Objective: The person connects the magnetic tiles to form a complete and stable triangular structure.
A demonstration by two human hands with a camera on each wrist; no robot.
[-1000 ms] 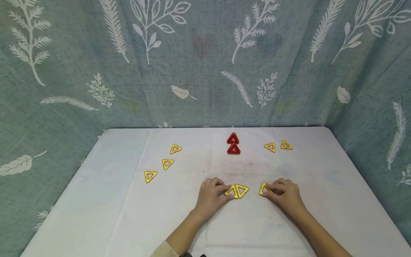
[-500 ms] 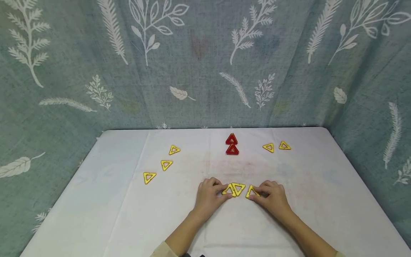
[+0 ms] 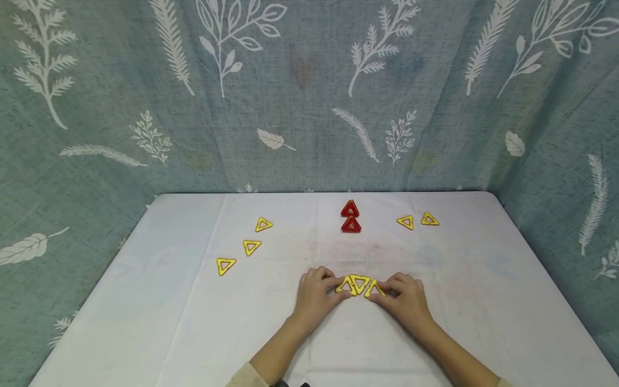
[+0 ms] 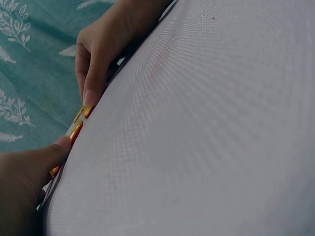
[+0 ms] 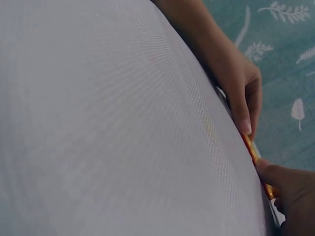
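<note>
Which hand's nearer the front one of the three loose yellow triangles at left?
Left. The left hand is right of that triangle; the right hand is farther right, past the left hand.

Two forearms [image 3: 276,346] slant inward, beige sleeves [image 3: 246,377] at their lower ends; left hand [image 3: 316,291] and right hand [image 3: 403,298] face each other, near together, well short of the far edge of the worktop [image 3: 126,322]; each pinches with thumb and fingers.

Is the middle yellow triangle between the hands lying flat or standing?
Lying flat, it seems. Seen from above in the head view, the middle yellow triangle shows its open face, between the left hand and right hand.
</note>
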